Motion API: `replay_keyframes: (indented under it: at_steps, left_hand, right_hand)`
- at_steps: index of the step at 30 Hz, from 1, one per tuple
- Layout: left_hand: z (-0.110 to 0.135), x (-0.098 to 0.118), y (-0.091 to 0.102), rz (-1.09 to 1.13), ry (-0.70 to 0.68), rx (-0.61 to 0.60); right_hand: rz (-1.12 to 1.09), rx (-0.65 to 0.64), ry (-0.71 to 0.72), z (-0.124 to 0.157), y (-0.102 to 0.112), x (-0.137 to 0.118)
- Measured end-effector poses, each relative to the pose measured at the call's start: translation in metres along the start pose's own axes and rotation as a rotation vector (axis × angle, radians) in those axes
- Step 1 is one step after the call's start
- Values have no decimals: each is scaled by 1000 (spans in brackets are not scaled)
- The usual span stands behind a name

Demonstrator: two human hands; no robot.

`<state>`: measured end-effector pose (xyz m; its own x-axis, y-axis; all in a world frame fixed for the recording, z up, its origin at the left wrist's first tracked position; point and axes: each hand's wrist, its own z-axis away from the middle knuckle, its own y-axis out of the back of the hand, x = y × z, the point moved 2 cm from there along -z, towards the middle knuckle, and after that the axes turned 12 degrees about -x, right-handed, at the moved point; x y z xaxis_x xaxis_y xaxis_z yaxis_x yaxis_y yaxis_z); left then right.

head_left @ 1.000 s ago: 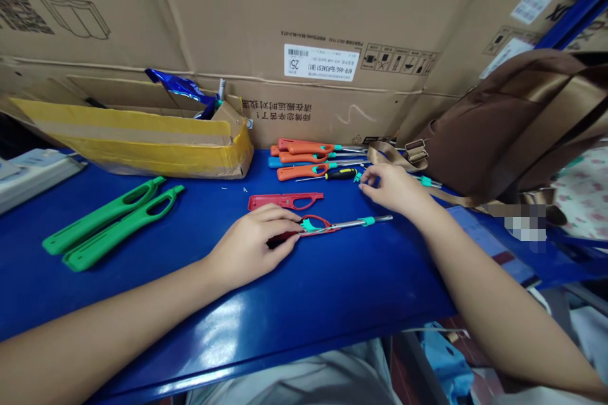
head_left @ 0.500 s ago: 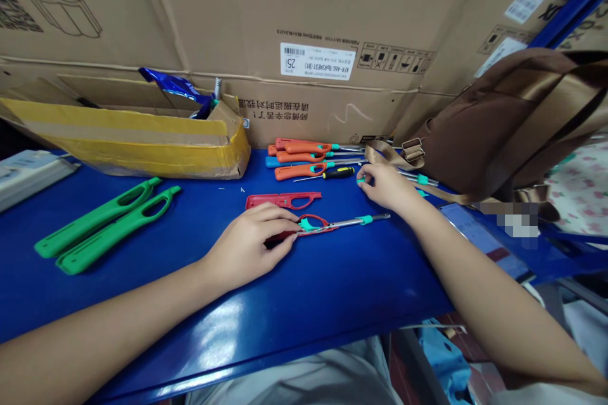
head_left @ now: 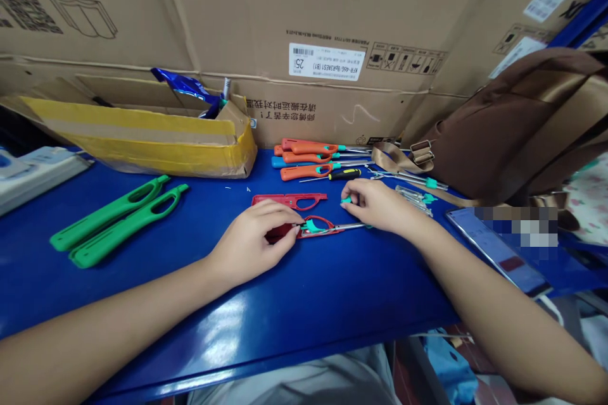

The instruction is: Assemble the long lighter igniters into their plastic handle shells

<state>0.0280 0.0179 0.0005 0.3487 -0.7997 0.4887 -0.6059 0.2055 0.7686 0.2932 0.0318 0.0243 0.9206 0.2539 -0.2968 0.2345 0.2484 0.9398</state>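
Note:
My left hand (head_left: 259, 234) is closed on the handle end of a red lighter half (head_left: 327, 232), lying open-side up on the table. A teal trigger (head_left: 312, 226) and a metal tube (head_left: 349, 226) sit in that half. Behind it lies the other red half-shell (head_left: 299, 200), partly covered by my left fingers. My right hand (head_left: 375, 202) is raised above the tube's far end, pinching a small teal plastic part (head_left: 346, 200) between thumb and finger. The part's exact shape is mostly hidden.
Green half-shells (head_left: 126, 221) lie left, near a yellow-taped cardboard box (head_left: 166, 149). At the back are orange lighters (head_left: 308, 171) and a screwdriver (head_left: 344, 174). Metal tubes (head_left: 413, 197), a phone (head_left: 498, 253) and a brown bag (head_left: 513, 120) are at the right.
My right hand has come left and toward me with the teal part, to just above the metal tube. My left hand stays on the red half. The view has shifted slightly.

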Motion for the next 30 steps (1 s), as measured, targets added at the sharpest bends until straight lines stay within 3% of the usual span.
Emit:
replay_keyframes:
  at_steps: [8, 16, 25, 30]
  left_hand:
    - [-1, 1, 1, 28, 7, 8]
    - [-2, 1, 1, 30, 9, 1]
    - [-1, -1, 1, 22, 1, 0]
    - [-1, -2, 0, 16, -14, -3]
  right_hand:
    - [39, 1, 31, 2, -1, -4]
    - [100, 76, -297, -1, 14, 23]
    - [96, 119, -350, 3, 30, 48]
    - [147, 111, -524, 23, 54, 60]
